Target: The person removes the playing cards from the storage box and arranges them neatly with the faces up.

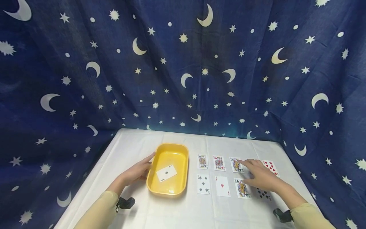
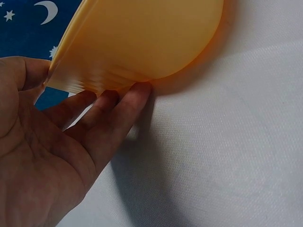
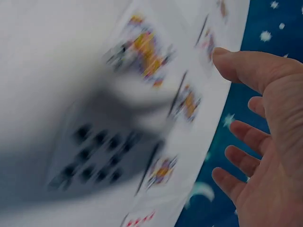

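My left hand (image 1: 138,171) grips the left side of a yellow plastic tray (image 1: 152,187). In the left wrist view, the thumb lies at the rim and several fingertips press the outer wall (image 2: 142,38) low down. Inside the tray lies an ace of clubs (image 1: 163,175), face up. Over the right part of two rows of playing cards hovers my right hand (image 1: 263,176), its fingers spread and holding nothing. Nearest to it are two face cards, an upper one (image 1: 235,164) and a lower one (image 1: 241,188), and a black-pip card (image 3: 94,156) in its shadow.
Left of the right hand lie two more face cards (image 1: 202,162) (image 1: 219,163), a spade card (image 1: 203,184) and an ace of hearts (image 1: 222,186). A red-pip card (image 1: 270,167) sits beyond the hand. White cloth (image 1: 137,140) covers the table; a star-patterned curtain (image 1: 171,79) hangs behind.
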Demonstrator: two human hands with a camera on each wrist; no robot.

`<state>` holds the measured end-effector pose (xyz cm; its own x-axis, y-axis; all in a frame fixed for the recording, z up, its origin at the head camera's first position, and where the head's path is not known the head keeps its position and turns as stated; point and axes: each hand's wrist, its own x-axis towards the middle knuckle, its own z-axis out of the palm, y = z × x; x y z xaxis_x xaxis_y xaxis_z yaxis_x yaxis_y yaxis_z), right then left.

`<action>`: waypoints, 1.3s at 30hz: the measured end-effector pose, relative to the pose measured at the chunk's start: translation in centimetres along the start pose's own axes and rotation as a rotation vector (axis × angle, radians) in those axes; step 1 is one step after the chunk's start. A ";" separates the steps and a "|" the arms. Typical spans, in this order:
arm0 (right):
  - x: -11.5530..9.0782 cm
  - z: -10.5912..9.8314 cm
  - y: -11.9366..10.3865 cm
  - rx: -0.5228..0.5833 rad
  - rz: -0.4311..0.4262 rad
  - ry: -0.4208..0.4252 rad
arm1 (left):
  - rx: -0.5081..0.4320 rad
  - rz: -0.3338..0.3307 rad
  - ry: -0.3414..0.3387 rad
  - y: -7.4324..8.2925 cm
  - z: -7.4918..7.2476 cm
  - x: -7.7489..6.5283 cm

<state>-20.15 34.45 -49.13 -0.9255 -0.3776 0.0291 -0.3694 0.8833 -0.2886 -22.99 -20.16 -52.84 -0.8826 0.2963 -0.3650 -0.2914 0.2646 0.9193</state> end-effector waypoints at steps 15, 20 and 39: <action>8.8 2.5 -12.2 0.090 -0.157 -0.049 | 0.027 0.015 0.008 -0.2 0.1 0.1; 10.7 4.0 -16.0 0.076 -0.218 -0.103 | 0.022 0.005 0.014 -0.1 0.2 0.1; 13.2 8.1 -24.7 -0.288 -0.526 -0.343 | 0.033 0.019 -0.011 0.1 0.0 -0.1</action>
<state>-22.59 5.39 -49.35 -0.5558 -0.8010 -0.2222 -0.8137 0.5789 -0.0516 -22.90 -20.17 -52.71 -0.8835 0.3119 -0.3494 -0.2622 0.2888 0.9208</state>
